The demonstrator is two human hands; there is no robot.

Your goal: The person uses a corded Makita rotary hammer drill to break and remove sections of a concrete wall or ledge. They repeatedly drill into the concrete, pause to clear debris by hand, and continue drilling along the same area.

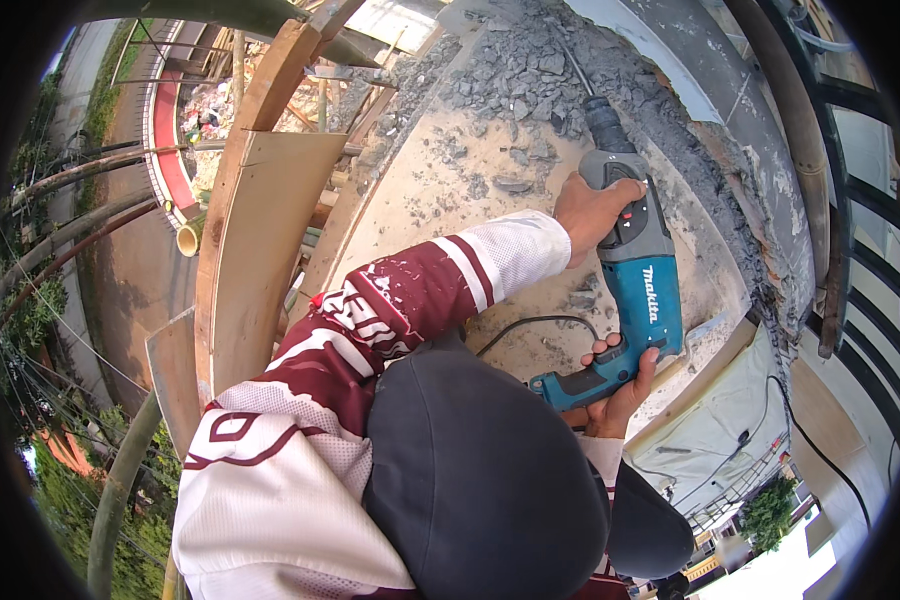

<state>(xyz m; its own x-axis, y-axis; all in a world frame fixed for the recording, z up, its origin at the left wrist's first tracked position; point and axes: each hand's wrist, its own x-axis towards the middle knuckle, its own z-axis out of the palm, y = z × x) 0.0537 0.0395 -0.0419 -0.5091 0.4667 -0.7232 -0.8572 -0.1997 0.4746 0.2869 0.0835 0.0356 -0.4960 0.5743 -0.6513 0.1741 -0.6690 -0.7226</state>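
A teal and dark grey rotary hammer drill (642, 270) lies slantwise, its chuck toward the far side. Its thin bit (574, 66) reaches into broken grey concrete rubble (530, 70). My left hand (595, 215) is wrapped over the dark front housing, thumb near the selector knob. Around the rear handle (580, 385) my right hand (620, 395) is closed, with fingertips showing on its near and far sides. A black power cord (540, 320) curves away to the left. The bit's very tip is hard to make out among the chips.
Pale dusty board (450, 180) lies under the rubble. A chipped concrete edge (760, 210) and dark metal railing (860, 190) stand at right. Wooden formwork (270, 220) and bamboo poles (130, 480) rise at left, above a street far below. My dark-clad knee (480, 470) fills the near middle.
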